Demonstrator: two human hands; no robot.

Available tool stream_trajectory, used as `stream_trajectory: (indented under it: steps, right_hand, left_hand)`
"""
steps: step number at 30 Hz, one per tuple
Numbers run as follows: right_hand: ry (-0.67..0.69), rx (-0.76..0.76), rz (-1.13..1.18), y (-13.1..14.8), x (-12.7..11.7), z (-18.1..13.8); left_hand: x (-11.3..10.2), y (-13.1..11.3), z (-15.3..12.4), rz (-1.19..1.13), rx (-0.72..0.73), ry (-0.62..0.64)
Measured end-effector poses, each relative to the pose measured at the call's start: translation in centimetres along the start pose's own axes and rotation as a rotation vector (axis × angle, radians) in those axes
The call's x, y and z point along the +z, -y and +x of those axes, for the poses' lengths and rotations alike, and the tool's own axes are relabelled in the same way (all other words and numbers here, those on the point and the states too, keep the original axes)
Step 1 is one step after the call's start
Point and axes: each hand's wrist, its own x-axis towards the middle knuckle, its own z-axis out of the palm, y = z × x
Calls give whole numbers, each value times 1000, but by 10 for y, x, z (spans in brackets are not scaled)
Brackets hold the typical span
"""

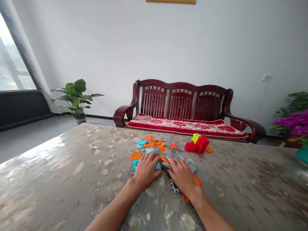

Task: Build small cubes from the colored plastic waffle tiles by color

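Note:
A loose pile of flat interlocking toy tiles with notched edges lies on the table, in orange [136,155], grey [192,165] and blue [134,165]. My left hand [146,170] rests palm down over the pile's near left side, fingers stretched over blue and grey tiles. Opposite it, my right hand [182,175] lies on the near right side, fingers reaching forward. Its fingertips touch an orange and grey piece [166,163] between the two hands. What lies under both palms is hidden.
Beyond the pile to the right sits a red and yellow-green assembled block shape [202,145]. The patterned table covering [72,179] is shiny. Behind stands a dark red wooden bench [181,99]. A potted plant [78,96] is at left, purple flowers [295,125] at right.

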Motion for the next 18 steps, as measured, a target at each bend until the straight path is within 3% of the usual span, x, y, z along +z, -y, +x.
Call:
stream_trajectory:
  steps: [4, 10, 14, 18]
  right_hand:
    - [-50, 36, 106, -5, 4, 0]
    - [-166, 342, 399, -22, -2, 14]
    - [-142, 404, 632, -34, -10, 40]
    - [-37, 402, 744, -43, 1, 71]
  left_hand:
    - [0, -1, 2, 12, -28, 17]
    - [1, 5, 3, -66, -48, -9]
    - [-3, 7, 4, -99, -66, -45]
    - [-7, 10, 5, -81, -85, -82]
